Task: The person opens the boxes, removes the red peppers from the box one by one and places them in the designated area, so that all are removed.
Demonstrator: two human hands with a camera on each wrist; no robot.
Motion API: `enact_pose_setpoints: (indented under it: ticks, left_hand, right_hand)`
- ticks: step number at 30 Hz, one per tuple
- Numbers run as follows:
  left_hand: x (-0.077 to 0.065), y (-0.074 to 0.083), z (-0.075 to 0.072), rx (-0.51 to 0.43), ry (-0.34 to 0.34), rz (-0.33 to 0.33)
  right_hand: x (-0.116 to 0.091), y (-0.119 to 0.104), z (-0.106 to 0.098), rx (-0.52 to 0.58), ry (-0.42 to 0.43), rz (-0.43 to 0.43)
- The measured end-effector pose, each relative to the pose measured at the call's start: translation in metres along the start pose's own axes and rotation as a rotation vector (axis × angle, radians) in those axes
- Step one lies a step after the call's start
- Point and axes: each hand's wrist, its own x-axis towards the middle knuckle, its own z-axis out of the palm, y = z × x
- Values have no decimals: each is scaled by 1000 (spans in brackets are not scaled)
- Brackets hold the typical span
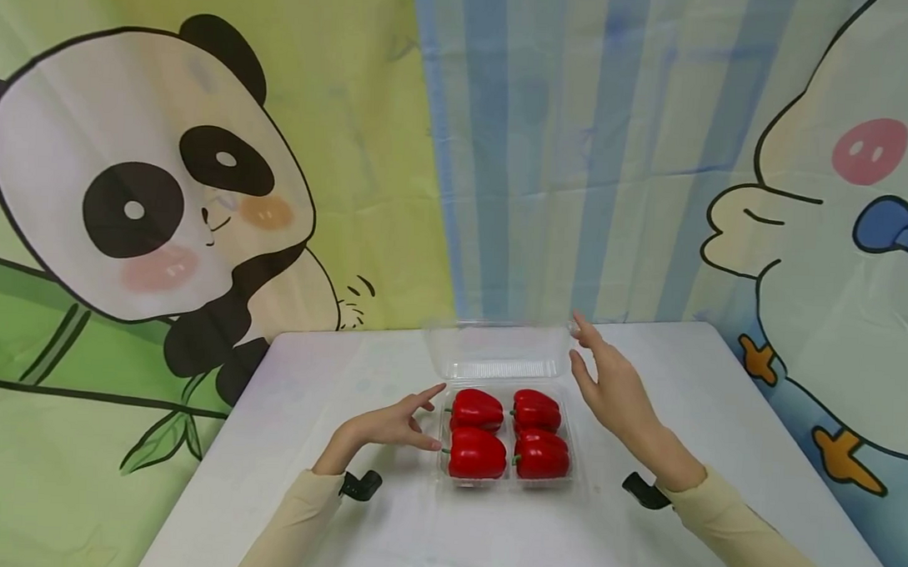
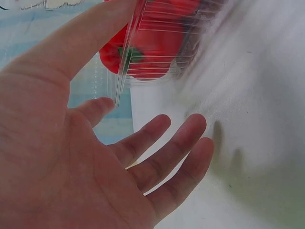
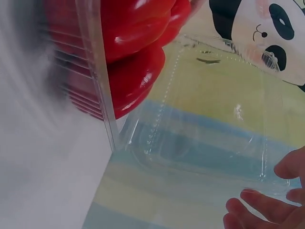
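Several red bell peppers (image 1: pixel 477 453) sit in two rows in a clear plastic clamshell box (image 1: pixel 468 483). Its transparent lid (image 1: pixel 497 352) stands raised at the far side. My left hand (image 1: pixel 389 423) is spread at the box's left side, thumb and index fingertips right at the rim, the other fingers relaxed below. In the left wrist view a green stem (image 2: pixel 135 56) shows behind the box wall. My right hand (image 1: pixel 618 398) reaches to the lid's right edge, index finger extended near its upper corner and thumb lower down, overlapping the edge in the right wrist view.
The box rests on a white-covered table (image 1: pixel 346 355). Behind it hangs a printed curtain (image 1: pixel 549 153) with a panda and a white bird. Dark wrist devices (image 1: pixel 360 485) are worn on both wrists over beige sleeves.
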Motion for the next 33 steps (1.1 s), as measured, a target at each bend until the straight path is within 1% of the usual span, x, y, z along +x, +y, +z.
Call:
enact_pose_setpoints:
  ticks: [7,12,15,18,21,25,28,33]
  left_hand:
    - [-1,1,-1,-4,-6,-4]
    - [1,-1,-1,-5,-6,-10]
    - [2,-3,0,-2,-4,-13]
    - [3,-5,0,-2,-1,-15]
    - [4,-5,1,-3,0,-17]
    - [3,-5,1,-6,-2,-18]
    - [2,-3,1,-10,-3,-14]
    - [1,-1,0,-12,0,-13]
  right_hand:
    - [11,13,13,129,-96,123]
    - [12,26,24,171,-172,215]
    - [9,34,32,184,-208,254]
    - [6,42,41,183,-228,268]
    - [2,49,49,185,-226,282]
    - [-1,55,57,201,-223,305]
    - [-2,60,61,216,-237,313]
    - [-4,67,68,187,-273,327]
